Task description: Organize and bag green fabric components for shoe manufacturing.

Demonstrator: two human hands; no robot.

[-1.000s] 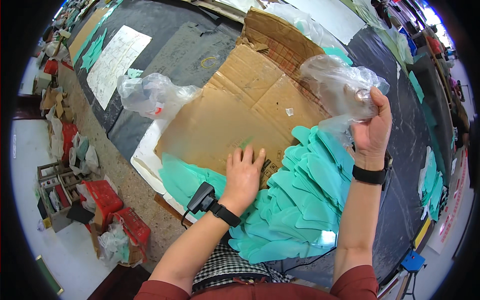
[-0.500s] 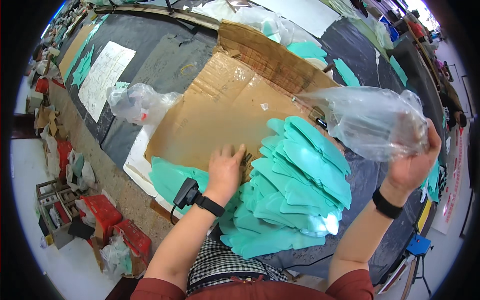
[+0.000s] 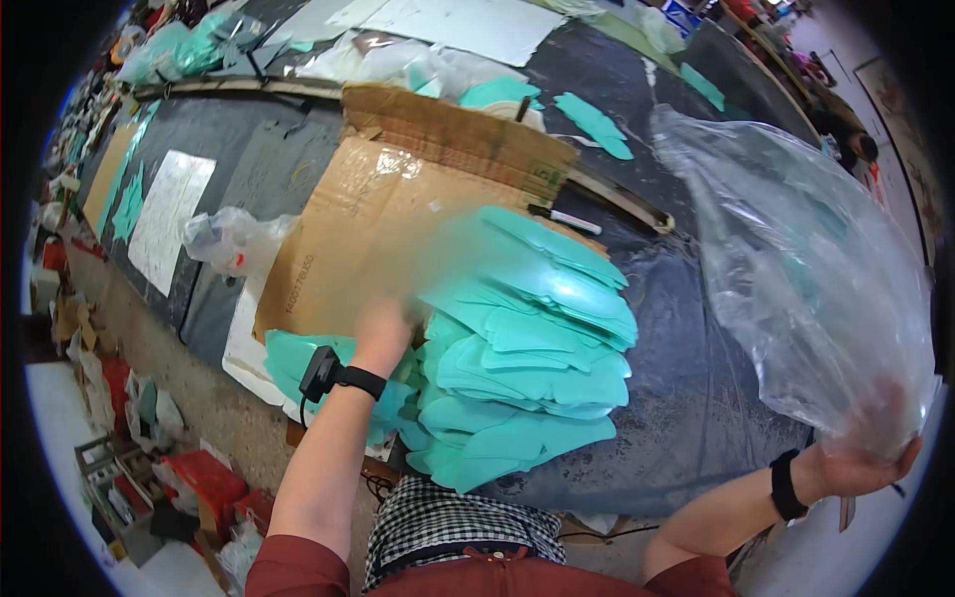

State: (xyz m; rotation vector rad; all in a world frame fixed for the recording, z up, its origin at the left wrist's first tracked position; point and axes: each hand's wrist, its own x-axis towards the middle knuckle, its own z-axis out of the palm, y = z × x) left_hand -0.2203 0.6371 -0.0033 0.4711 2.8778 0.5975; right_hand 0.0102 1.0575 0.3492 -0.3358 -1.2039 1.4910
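My right hand (image 3: 873,460), out at the far right, grips one end of a large clear plastic bag (image 3: 796,249). Some of its fingers show only hazily through the film. The bag hangs stretched out long over the dark tabletop. My left hand (image 3: 386,323) is over a brown cardboard sheet (image 3: 328,224), beside a heap of thin teal-green cut pieces (image 3: 527,368). Motion blurs it, so its fingers cannot be made out. More of the teal pieces (image 3: 298,363) lie by my left wrist, partly hidden under it.
A marker pen (image 3: 565,219) lies beside a wooden strip (image 3: 622,199) past the heap. A crumpled clear bag (image 3: 234,244) sits left of the cardboard, near a white paper sheet (image 3: 171,221). Red crates (image 3: 204,483) stand on the floor at left.
My right hand has swung down and outward to the right, pulling the bag off the cardboard's edge and stretching it out. My left hand has shifted slightly and blurred. The view has turned rightward.
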